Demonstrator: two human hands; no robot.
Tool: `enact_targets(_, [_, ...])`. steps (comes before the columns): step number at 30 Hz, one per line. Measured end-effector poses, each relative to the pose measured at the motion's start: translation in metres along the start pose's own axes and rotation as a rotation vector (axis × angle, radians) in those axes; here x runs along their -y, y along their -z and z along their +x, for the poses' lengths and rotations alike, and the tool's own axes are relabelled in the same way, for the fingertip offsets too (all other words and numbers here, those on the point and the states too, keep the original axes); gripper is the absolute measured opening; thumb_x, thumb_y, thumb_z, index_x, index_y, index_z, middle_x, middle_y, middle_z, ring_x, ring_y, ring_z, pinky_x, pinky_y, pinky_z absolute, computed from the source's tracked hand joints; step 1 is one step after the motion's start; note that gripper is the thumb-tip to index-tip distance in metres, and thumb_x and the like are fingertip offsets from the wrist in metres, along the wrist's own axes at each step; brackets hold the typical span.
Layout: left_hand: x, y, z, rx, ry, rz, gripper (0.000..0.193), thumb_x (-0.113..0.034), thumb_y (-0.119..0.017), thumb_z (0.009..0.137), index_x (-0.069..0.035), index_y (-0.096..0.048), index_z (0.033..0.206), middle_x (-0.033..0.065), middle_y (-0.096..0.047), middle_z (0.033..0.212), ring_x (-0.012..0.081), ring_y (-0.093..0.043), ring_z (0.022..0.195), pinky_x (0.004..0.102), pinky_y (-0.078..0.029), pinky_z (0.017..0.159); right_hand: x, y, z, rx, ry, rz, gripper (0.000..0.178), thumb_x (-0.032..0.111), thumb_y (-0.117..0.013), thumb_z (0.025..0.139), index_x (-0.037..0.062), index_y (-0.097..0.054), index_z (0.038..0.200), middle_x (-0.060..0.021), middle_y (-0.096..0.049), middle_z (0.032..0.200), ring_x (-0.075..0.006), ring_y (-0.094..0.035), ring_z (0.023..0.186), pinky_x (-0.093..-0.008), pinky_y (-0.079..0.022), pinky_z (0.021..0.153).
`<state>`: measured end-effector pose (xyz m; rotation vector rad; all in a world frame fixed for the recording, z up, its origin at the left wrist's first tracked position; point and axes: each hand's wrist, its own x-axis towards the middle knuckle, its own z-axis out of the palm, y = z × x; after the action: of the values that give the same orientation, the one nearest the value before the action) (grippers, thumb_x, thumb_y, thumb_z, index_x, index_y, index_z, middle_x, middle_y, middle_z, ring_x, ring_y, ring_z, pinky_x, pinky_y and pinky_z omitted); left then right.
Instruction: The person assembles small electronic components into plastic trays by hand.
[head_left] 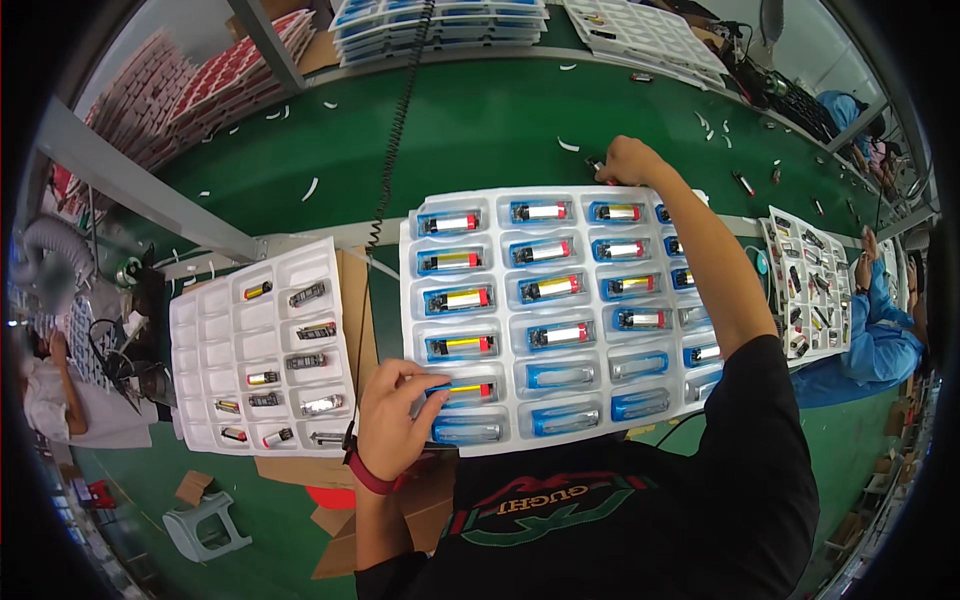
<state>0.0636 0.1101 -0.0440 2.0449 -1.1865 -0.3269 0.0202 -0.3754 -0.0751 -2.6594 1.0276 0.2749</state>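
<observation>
A white tray (503, 300) with blue-lined pockets lies in front of me. Many pockets hold a small battery unit (455, 261) with a silver or yellow body, a black end and a red end. At the tray's lower left, my left hand (392, 415) has thumb and index finger closed at the left end of a yellow battery unit (470, 391) in its pocket. My right hand (632, 160) reaches past the tray's far edge to the green conveyor belt. Its fingers are closed on a dark battery unit (597, 167), mostly hidden by the hand.
Another white tray (217, 355), partly filled with units, lies left; a third tray (815, 290) lies right beside a person in blue (880, 340). White strips and loose units dot the green belt (480, 120). A coiled black cord (392, 150) hangs down. Tray stacks (440, 40) stand beyond.
</observation>
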Motion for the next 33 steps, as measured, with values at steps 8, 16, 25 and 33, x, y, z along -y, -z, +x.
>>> enact_targets(8, [-0.015,0.018,0.008,-0.094,0.053,-0.145,0.017,-0.004,-0.074,0.075,-0.006,-0.069,0.091,0.0069,-0.063,0.084,0.0174,-0.058,0.067,0.0255,-0.045,0.054,0.089,0.036,-0.189,-0.286,0.427,0.9,0.02,0.009,-0.075,0.076,0.001,-0.063,0.089,-0.0034,-0.066,0.076,-0.0054,-0.058,0.063,-0.0192,-0.043,0.056])
enact_targets(16, [-0.087,0.003,0.081,0.025,-0.349,-0.372,0.03,0.001,-0.075,0.069,0.0,-0.066,0.097,0.012,-0.069,0.096,0.0175,-0.063,0.076,0.0247,-0.046,0.057,0.092,0.01,-0.29,-0.394,0.568,0.89,0.029,0.005,-0.08,0.069,-0.001,-0.067,0.094,-0.0073,-0.064,0.074,-0.0111,-0.055,0.056,-0.0224,-0.039,0.047])
enact_targets(25, [-0.102,-0.013,0.081,0.168,-0.489,-0.218,0.032,0.003,-0.074,0.06,0.0,-0.066,0.09,0.0124,-0.069,0.084,0.0222,-0.066,0.072,0.0282,-0.052,0.063,0.079,-0.01,-0.306,-0.386,0.583,0.899,0.032,0.004,-0.081,0.067,-0.0017,-0.068,0.095,-0.0101,-0.064,0.077,-0.0172,-0.056,0.059,-0.0269,-0.041,0.048])
enact_targets(33, [-0.102,-0.025,0.081,0.31,-0.487,-0.246,0.028,0.003,-0.071,0.057,-0.003,-0.064,0.084,0.0082,-0.066,0.077,0.0224,-0.064,0.067,0.028,-0.05,0.06,0.065,-0.02,-0.314,-0.332,0.563,0.945,0.033,0.005,-0.082,0.066,-0.0002,-0.069,0.096,-0.0101,-0.063,0.076,-0.0192,-0.056,0.06,-0.0283,-0.041,0.049])
